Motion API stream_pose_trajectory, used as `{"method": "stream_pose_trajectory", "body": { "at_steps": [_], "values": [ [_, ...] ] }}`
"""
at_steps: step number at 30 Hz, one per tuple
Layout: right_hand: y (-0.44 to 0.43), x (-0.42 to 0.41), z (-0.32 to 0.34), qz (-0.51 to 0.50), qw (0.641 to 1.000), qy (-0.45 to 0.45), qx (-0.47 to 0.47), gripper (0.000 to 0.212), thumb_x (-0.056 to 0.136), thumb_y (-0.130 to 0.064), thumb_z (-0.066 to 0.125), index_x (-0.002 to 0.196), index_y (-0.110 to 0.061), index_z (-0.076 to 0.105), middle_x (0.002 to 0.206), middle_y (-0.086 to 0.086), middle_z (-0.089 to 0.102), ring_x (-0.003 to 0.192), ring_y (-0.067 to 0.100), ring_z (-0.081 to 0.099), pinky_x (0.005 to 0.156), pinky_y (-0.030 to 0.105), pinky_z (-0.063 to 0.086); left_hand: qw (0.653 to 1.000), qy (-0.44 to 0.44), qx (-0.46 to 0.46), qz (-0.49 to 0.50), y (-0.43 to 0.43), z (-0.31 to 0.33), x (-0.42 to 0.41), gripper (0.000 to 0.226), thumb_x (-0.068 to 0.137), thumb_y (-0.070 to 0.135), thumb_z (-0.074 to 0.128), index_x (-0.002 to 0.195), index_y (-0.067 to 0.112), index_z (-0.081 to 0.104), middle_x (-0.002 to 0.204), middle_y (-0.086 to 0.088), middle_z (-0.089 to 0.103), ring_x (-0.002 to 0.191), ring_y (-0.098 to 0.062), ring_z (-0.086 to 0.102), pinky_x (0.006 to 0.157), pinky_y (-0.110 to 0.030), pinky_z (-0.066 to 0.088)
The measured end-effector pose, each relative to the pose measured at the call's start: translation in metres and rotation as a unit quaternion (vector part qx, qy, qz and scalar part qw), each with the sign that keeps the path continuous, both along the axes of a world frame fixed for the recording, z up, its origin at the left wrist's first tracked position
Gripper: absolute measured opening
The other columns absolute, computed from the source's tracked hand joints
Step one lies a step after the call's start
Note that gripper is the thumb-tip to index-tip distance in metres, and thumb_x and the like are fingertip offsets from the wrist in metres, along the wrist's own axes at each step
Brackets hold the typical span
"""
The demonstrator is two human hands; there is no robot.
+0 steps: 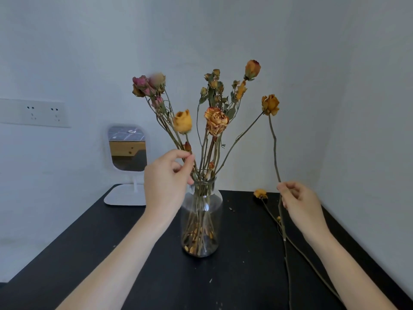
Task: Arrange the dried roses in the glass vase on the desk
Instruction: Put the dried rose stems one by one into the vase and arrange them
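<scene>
A clear glass vase (pixel 202 220) stands mid-desk, holding several dried roses (pixel 216 120), yellow, orange and pink, with fallen petals at its bottom. My left hand (pixel 166 182) pinches the stem of a yellow rose (pixel 182 121) just above the vase mouth. My right hand (pixel 299 203) pinches the long stem of another yellow rose (pixel 270 105), holding it upright to the right of the vase, its lower end hanging in front of the desk. One more yellow rose (pixel 260 193) lies flat on the desk behind my right hand.
The black desk (pixel 134 253) runs into a white wall corner. A small white-framed mirror (pixel 127 148) on a flat base stands at the back left. Wall sockets (pixel 33 113) sit at far left. Small petal crumbs dot the desk.
</scene>
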State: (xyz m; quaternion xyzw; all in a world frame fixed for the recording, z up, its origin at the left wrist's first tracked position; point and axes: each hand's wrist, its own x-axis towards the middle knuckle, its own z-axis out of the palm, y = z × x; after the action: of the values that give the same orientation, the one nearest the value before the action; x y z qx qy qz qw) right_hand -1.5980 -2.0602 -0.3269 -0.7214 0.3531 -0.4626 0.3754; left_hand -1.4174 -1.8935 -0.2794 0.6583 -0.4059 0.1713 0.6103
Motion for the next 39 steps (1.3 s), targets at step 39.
{"method": "stream_pose_trajectory", "body": {
  "at_steps": [39],
  "values": [
    [0.008,0.009,-0.003,0.007,1.0,0.017,-0.016,0.017,0.092,-0.027,0.052,0.077,-0.036,0.051,0.068,0.002,0.059,0.063,0.013,0.056,0.055,0.02,0.04,0.999,-0.008,-0.051,0.008,-0.039,-0.014,0.005,0.019,0.083,0.032,0.063,0.092,0.017,0.07,0.048,0.007,0.05,0.047,-0.01,0.05,0.057,-0.029,0.052]
  ]
}}
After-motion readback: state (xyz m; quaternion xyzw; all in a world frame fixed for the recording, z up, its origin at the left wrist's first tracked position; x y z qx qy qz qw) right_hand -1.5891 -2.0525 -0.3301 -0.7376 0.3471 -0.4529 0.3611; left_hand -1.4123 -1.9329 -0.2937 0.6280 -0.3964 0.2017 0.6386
